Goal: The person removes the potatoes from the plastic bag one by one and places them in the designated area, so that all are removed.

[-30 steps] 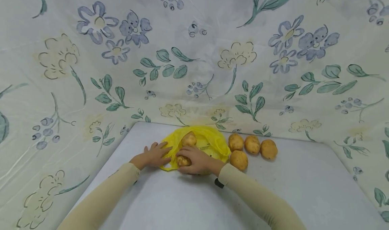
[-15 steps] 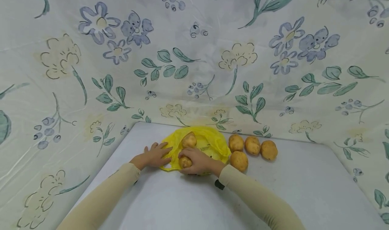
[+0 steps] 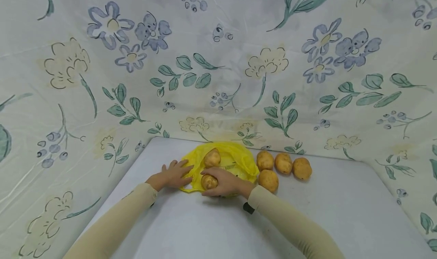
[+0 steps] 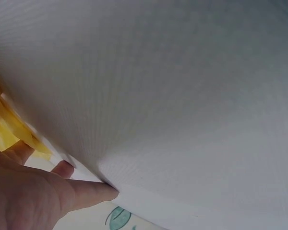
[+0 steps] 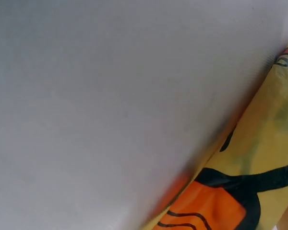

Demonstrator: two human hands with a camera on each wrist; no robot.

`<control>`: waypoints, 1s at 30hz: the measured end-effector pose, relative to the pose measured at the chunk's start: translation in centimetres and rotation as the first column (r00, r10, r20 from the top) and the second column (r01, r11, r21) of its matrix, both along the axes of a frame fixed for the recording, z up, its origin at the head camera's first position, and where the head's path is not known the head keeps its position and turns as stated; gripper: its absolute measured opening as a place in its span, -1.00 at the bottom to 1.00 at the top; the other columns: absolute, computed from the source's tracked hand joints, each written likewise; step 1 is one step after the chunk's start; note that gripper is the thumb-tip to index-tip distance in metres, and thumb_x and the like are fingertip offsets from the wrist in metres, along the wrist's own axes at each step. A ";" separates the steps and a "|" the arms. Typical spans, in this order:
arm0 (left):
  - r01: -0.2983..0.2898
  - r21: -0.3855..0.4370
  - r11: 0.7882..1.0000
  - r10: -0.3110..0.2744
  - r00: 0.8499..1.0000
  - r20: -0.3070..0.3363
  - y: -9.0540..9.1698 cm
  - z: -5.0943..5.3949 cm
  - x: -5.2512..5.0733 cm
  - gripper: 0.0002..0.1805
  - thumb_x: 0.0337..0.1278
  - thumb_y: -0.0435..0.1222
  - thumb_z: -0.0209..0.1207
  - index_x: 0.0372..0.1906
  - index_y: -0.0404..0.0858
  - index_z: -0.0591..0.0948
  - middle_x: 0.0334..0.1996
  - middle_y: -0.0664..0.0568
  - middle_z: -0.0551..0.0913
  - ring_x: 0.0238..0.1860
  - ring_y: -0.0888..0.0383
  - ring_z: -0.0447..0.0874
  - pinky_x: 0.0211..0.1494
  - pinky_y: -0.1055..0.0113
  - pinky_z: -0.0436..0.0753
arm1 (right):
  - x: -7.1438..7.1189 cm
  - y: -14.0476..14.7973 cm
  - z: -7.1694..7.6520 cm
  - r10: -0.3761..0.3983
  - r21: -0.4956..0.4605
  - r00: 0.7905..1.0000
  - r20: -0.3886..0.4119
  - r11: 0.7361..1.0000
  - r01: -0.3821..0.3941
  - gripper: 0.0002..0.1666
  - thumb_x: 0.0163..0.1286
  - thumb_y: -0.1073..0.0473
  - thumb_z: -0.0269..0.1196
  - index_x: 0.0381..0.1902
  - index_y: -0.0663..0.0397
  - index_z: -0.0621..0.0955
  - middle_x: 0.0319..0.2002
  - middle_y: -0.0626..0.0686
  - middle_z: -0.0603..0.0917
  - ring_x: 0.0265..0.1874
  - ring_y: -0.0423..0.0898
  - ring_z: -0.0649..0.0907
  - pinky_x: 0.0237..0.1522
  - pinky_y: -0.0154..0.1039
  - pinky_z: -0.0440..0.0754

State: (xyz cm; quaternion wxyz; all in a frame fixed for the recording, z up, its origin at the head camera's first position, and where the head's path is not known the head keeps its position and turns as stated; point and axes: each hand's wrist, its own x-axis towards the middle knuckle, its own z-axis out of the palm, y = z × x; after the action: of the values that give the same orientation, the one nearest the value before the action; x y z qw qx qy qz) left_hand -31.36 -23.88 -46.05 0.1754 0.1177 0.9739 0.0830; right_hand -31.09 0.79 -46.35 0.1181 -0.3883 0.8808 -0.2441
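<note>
A yellow plastic bag (image 3: 239,156) lies on the table, with a tan potato (image 3: 212,158) on it toward the back. My right hand (image 3: 226,182) reaches over the bag and holds a second potato (image 3: 209,182) between thumb and fingers, near the bag's left front. My left hand (image 3: 175,174) lies with spread fingers on the bag's left edge; in the left wrist view, the left hand (image 4: 33,196) has fingers against the table beside yellow plastic (image 4: 12,127). Only the table and the bag's printed side (image 5: 249,163) are plain in the right wrist view.
Several more potatoes stand right of the bag: one potato (image 3: 268,180) in front, others, such as this potato (image 3: 302,168), in a row behind. The white table (image 3: 191,228) ends at a flower-patterned sheet (image 3: 218,99) at the back and sides.
My right hand has shifted slightly right, and the potato in it has moved a little the same way, showing more of itself. The left hand has stayed still.
</note>
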 end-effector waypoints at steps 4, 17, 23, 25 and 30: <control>0.001 0.003 1.000 -0.001 1.000 -0.001 0.0 0.0 0.0 -0.31 0.38 0.13 0.02 0.50 -0.07 0.29 0.55 -0.19 0.06 0.49 -0.42 -0.06 0.32 -0.59 -0.10 | 0.0 0.0 0.2 -0.020 -0.023 0.998 0.056 1.000 0.021 -0.11 0.21 -0.37 0.30 0.41 -0.18 0.38 0.38 -0.07 0.43 0.30 -0.13 0.46 0.34 -0.03 0.43; 0.005 -0.010 1.000 -0.005 1.000 -0.007 0.0 0.1 -0.1 -0.30 0.39 0.13 0.00 0.50 -0.07 0.28 0.55 -0.20 0.05 0.49 -0.43 -0.07 0.32 -0.59 -0.10 | -0.2 0.4 -0.1 -0.076 -0.052 0.976 0.202 0.995 0.088 -0.08 0.20 -0.36 0.32 0.45 -0.24 0.32 0.28 -0.08 0.50 0.14 -0.19 0.54 0.19 -0.08 0.53; 0.004 -0.002 1.000 -0.004 1.000 -0.005 0.0 0.1 -0.2 -0.30 0.38 0.13 0.01 0.50 -0.07 0.29 0.55 -0.20 0.05 0.49 -0.43 -0.08 0.32 -0.59 -0.11 | -0.4 0.3 -0.1 -0.061 -0.066 0.981 0.185 0.995 0.074 -0.12 0.22 -0.35 0.31 0.42 -0.21 0.37 0.26 -0.06 0.51 0.11 -0.19 0.55 0.16 -0.11 0.54; 0.006 0.005 1.000 -0.006 1.000 -0.001 0.0 0.2 -0.1 -0.30 0.37 0.13 0.02 0.50 -0.07 0.29 0.55 -0.21 0.06 0.49 -0.44 -0.08 0.32 -0.59 -0.11 | -0.5 0.3 -0.3 -0.062 -0.073 0.982 0.176 0.994 0.076 -0.12 0.22 -0.35 0.30 0.42 -0.19 0.37 0.28 -0.05 0.51 0.14 -0.18 0.55 0.17 -0.11 0.54; 0.005 0.012 1.000 -0.005 1.000 0.004 0.0 0.2 0.0 -0.30 0.38 0.12 0.01 0.50 -0.06 0.28 0.55 -0.20 0.06 0.49 -0.42 -0.07 0.33 -0.58 -0.12 | -0.8 0.2 -0.5 -0.060 -0.091 0.987 0.151 0.993 0.074 -0.11 0.23 -0.39 0.27 0.42 -0.16 0.39 0.29 -0.04 0.50 0.14 -0.18 0.55 0.16 -0.14 0.55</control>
State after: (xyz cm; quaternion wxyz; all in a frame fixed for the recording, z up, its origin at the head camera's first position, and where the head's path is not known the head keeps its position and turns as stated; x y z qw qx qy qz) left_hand -31.34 -23.85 -45.90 0.1767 0.1212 0.9727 0.0887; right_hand -31.86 0.97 -46.85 0.1561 -0.3446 0.8694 -0.3179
